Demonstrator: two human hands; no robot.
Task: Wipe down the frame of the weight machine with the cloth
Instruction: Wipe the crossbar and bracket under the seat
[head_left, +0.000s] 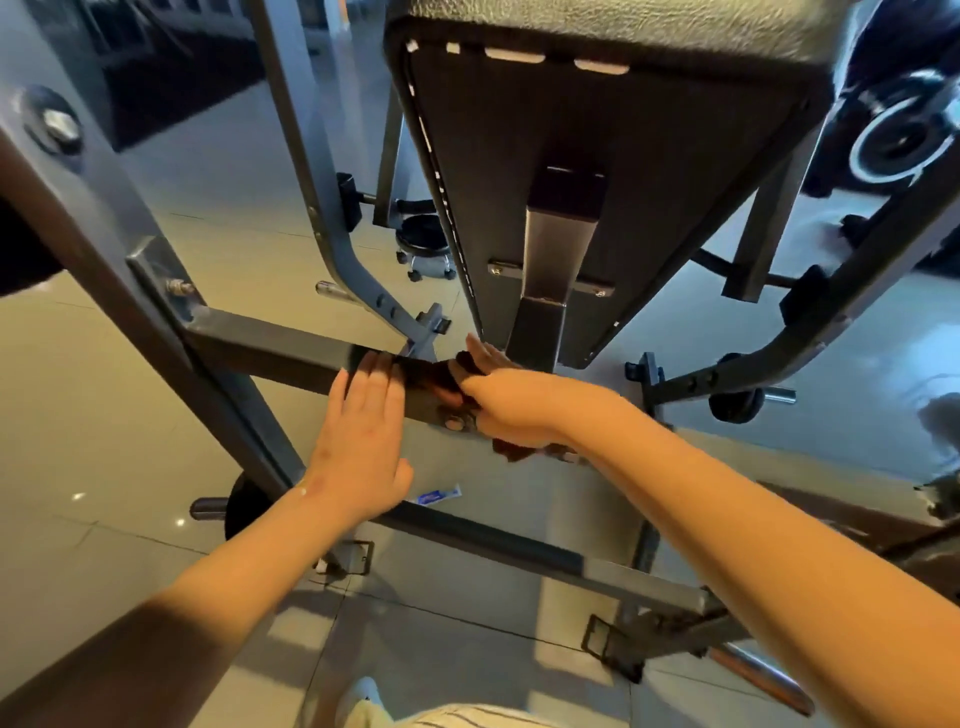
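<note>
A grey steel crossbar (280, 348) of the weight machine runs from an upright on the left toward the centre, under the black padded bench (597, 156). My left hand (358, 441) lies flat on the crossbar with fingers straight. Just to its right, my right hand (498, 400) holds a dark brown cloth (431, 379) bunched against the bar, near a bolt. A corner of the cloth (514, 449) hangs below my right wrist. How far the cloth wraps the bar is hidden by my hand.
A lower frame bar (519, 545) crosses the tiled floor below my arms. A small blue-and-white tube (439, 493) lies on the floor. A black rolling stool (423, 244) stands beyond. Angled frame arms (332, 208) flank the bench, and weight plates (893, 135) sit at upper right.
</note>
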